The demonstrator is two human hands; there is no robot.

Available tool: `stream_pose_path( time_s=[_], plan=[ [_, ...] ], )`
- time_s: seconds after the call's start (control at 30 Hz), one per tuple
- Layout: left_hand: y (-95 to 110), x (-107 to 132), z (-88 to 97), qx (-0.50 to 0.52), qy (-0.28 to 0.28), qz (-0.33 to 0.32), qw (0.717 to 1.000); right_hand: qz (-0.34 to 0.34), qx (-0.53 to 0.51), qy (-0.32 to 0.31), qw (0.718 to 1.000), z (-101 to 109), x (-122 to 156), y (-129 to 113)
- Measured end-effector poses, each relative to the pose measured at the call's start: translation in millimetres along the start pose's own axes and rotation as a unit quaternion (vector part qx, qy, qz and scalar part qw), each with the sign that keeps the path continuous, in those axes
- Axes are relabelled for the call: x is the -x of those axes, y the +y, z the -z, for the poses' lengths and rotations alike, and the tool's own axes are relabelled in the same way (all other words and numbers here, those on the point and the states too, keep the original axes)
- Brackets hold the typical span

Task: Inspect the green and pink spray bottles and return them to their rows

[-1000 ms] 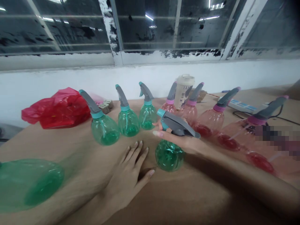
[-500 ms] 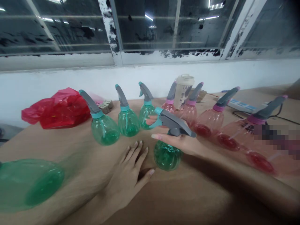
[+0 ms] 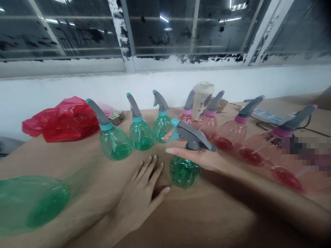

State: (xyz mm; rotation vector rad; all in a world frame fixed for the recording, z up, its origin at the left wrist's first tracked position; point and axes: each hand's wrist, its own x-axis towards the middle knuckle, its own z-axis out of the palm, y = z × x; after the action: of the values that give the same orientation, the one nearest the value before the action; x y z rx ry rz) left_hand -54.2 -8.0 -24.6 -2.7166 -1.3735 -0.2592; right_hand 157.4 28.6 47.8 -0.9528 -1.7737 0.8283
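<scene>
Near the middle stands a green spray bottle (image 3: 184, 172) with a grey head and teal nozzle and trigger, upright and holding green liquid. My right hand (image 3: 199, 156) is closed around its neck from the right. The thumb points left and a fingertip shows by the trigger; the other fingers are hidden. Flat on the table, my left hand (image 3: 144, 193) lies open with fingers spread, just left of the bottle and apart from it. Behind it, more green spray bottles (image 3: 141, 136) form a row. Several pink spray bottles (image 3: 230, 134) line up on the right.
A red plastic bag (image 3: 69, 120) lies at the back left. Another green bottle (image 3: 33, 203) is cut off at the left edge. By the wall stand a paper cup (image 3: 203, 98) and small grey blocks (image 3: 116, 117). A white power strip (image 3: 267, 116) with cables lies back right.
The fingers of my right hand have curled slightly in at the trigger. My left hand and the bottles have stayed in place.
</scene>
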Motion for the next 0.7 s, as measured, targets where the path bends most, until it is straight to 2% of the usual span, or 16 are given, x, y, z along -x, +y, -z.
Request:
stream_pose_path(
  time_s=[0.07,0.23,0.43,0.7],
  plan=[
    [-0.7,0.2,-1.3,-0.009,0.001,-0.004,1.000,-0.008,-0.002,-0.006,1.000,-0.5,-0.7,-0.5],
    [-0.9,-0.3,-2.1,-0.020,0.005,-0.011,1.000,0.003,-0.009,0.023,1.000,0.1,-1.9,1.1],
    [0.2,-0.4,-0.2,-0.008,0.013,-0.011,1.000,-0.004,-0.056,-0.008,0.998,-0.9,-1.5,4.3],
    [-0.3,0.1,-2.2,-0.024,0.017,-0.016,0.999,0.011,-0.019,0.019,1.000,-4.3,1.5,5.8]
  ],
)
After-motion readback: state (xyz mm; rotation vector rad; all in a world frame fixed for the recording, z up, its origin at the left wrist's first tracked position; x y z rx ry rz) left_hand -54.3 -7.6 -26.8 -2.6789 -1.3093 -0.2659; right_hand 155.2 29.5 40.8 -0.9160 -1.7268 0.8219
